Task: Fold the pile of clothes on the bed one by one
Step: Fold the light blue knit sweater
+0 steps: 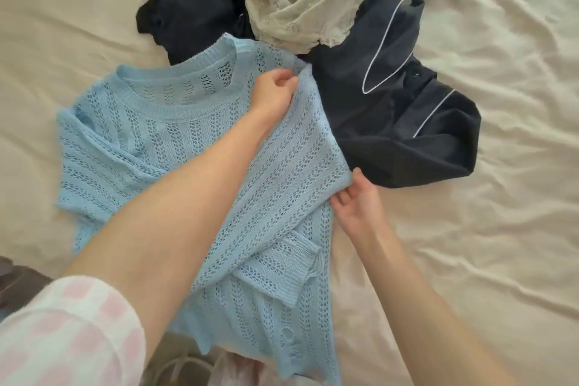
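Your pink-and-white checked sleeve (pixel 62 332) fills the 7 o'clock corner, pushed up above the elbow. From it your left arm reaches across the light blue knit sweater (pixel 175 147), which lies spread on the cream bed sheet (pixel 501 229) with its round neckline toward 11 o'clock. Your left hand (pixel 274 92) sits near the sweater's shoulder edge at about 12 o'clock of the garment, fingers curled and pinching a fold of the knit there. Your right hand (pixel 357 204) is at the sweater's 3 o'clock edge, thumb and fingertips pinching the corner of the folded-over side, the other fingers loosely bent. One ribbed cuff (pixel 300 266) with frayed threads lies folded across the lower body of the sweater, toward 5 o'clock.

Beyond the sweater, from 12 to 2 o'clock, the unfolded pile waits: a dark navy garment with white piping (pixel 407 122) just beside your right hand, a pale green lace piece (pixel 300 0) heaped on top, and another dark ruffled item (pixel 191 9) at 11 o'clock, touching the sweater's collar.
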